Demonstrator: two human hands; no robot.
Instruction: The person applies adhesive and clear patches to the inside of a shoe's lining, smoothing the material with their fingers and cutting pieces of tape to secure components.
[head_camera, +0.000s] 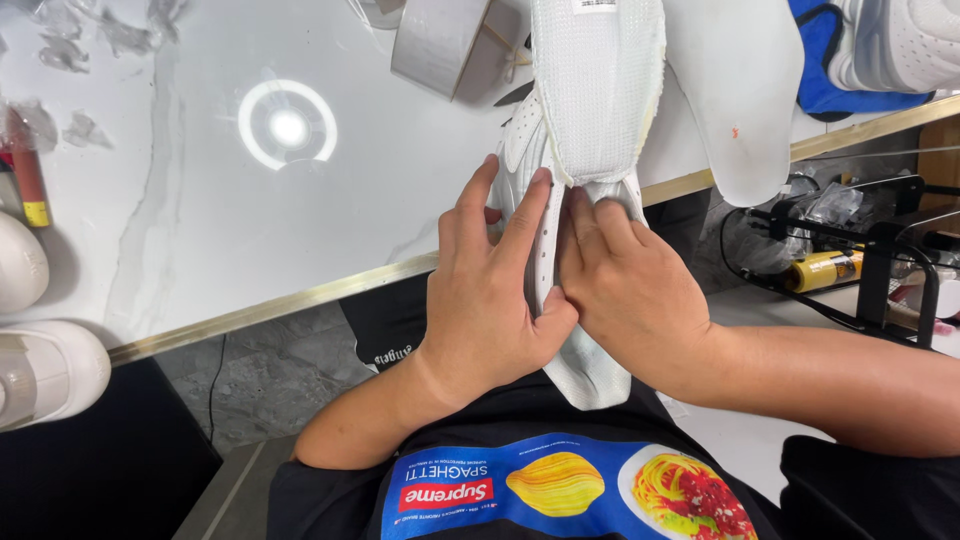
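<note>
A white sneaker (585, 370) lies between my hands, its toe against my black shirt and its heel end over the table edge. A white mesh insole (597, 80) sticks out of its opening onto the table. My left hand (490, 290) presses flat on the shoe's perforated left side, fingers pointing away from me. My right hand (625, 285) grips the right side, fingertips at the insole's lower edge.
The white marble table (200, 230) has a brass edge. On it sit a tape roll (445, 40), a second bare insole (740, 100), and more white shoes at far left (45, 370) and top right (900, 40). A black wire rack (880, 260) holding a yellow tube stands right.
</note>
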